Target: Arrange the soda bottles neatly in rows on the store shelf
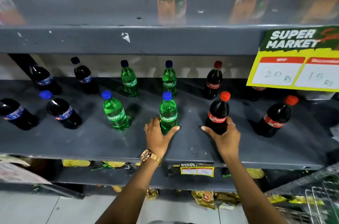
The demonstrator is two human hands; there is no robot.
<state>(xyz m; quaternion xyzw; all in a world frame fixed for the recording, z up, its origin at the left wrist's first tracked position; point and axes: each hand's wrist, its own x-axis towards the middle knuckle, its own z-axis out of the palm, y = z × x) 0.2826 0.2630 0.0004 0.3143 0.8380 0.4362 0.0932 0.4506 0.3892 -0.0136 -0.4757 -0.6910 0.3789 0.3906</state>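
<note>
Left hand [159, 136] grips the base of a green plastic Sprite bottle with blue cap [168, 112] at frame centre, right hand [225, 134] wraps the base of a dark plastic Coca-Cola bottle with red cap [218, 113] just right of it, both upright on the grey metal shelf [91, 141]. Step looks like spacing the front row: two rows stand there, dark blue-label bottles [63, 112] at left. Next probably nudging both level with neighbours, without tipping.

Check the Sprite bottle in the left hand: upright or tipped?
Upright: the Sprite bottle stands on its base on the shelf, blue cap up, left hand around its base.
</note>
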